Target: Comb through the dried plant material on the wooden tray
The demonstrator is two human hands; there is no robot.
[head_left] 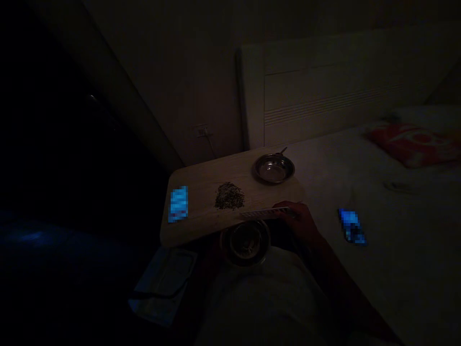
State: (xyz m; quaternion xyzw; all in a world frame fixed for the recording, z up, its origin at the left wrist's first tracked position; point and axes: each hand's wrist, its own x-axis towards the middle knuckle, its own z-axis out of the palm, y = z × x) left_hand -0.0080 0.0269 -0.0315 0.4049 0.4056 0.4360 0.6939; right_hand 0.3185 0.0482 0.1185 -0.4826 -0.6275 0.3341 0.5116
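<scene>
Dim wooden tabletop [201, 190]. Holding ridged strip [264, 212] in right hand [298, 218] beside grain heap [229, 196]; cannot tell grip of left hand [216, 252]. Likely sweeping; calls for steady bowl [265, 243].

Dim home bedroom, with panelled headboard [309, 91] and bed [406, 259].

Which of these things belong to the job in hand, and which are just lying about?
Seemingly in use:
pale flat strip, held in the right hand
pile of dark bits
lower bowl
upper bowl, perhaps

Apparently just lying about:
left glowing rectangle
right glowing rectangle
red-patterned cloth
</scene>
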